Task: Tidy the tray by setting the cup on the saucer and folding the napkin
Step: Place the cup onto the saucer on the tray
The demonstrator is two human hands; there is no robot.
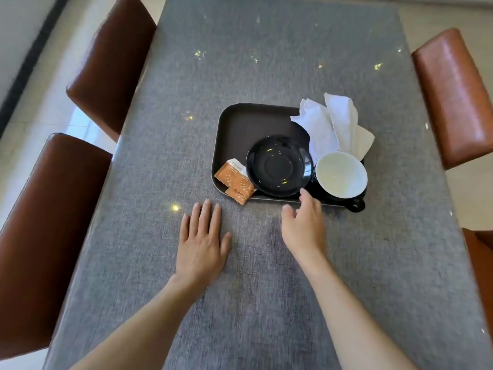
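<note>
A dark square tray (240, 124) sits on the grey table. On it a black saucer (279, 165) lies empty near the front edge. Right of the saucer stands a black cup (341, 174) with a white inside, its handle pointing toward me over the tray's rim. A crumpled white napkin (333, 124) lies unfolded at the tray's far right corner. My left hand (201, 241) rests flat on the table, fingers apart, short of the tray. My right hand (304, 225) hovers open at the tray's front edge, fingertips close to the saucer, holding nothing.
Two orange sugar sachets (236, 178) lie at the tray's front left, one hanging over the rim. Brown leather chairs stand at the left (106, 62) and right (453, 97) sides of the grey table (266, 49).
</note>
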